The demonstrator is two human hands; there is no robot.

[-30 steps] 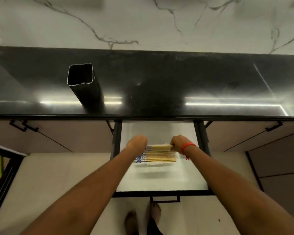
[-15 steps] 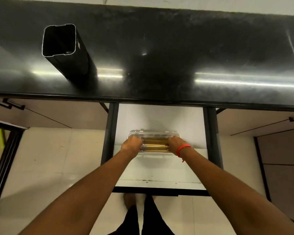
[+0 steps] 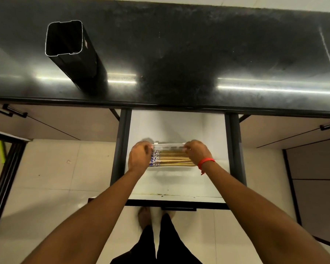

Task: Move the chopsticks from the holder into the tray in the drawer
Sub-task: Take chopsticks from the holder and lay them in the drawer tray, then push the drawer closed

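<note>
The chopsticks (image 3: 173, 159) lie flat and side by side in the clear plastic tray (image 3: 169, 144), which sits crosswise about midway between the open drawer's (image 3: 177, 124) front and back edges. Both hands work its ends, the left hand (image 3: 140, 157) and right hand (image 3: 197, 152) each with fingers curled onto a far corner of the rim, apparently pinching it to square the tray or steady the load. The black square holder (image 3: 72, 54) stands empty toward the countertop's (image 3: 198, 44) left end, so the transfer looks done.
</note>
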